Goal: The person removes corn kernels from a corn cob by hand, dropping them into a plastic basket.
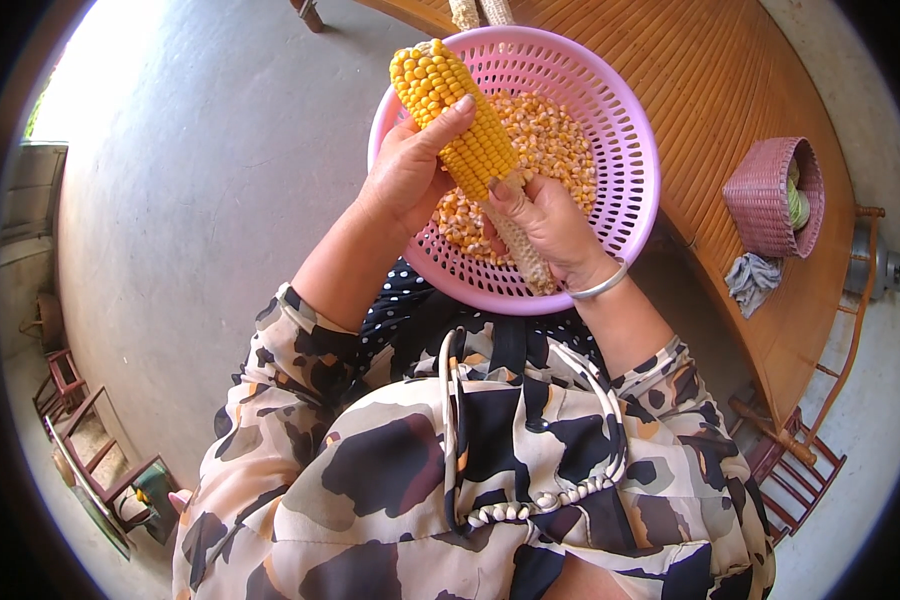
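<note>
My left hand [412, 169] grips an ear of yellow corn [457, 112], its thumb lying across the kernels. My right hand [555, 225], with a silver bangle at the wrist, is closed around a bare corn cob [521, 247]. The cob's upper end meets the lower end of the ear, near my right thumb. Both hands are over a pink plastic colander [641, 161], which sits above my lap. Many loose corn kernels [551, 139] lie in the colander. My fingers partly hide the far side of the cob.
At the right stands a slatted wooden bed or bench [705, 97], bearing a pink woven basket [757, 195] with something green inside and a crumpled grey cloth [752, 283]. Bare cobs [465, 13] lie beyond the colander. Wooden chairs [94, 450] stand at the lower left.
</note>
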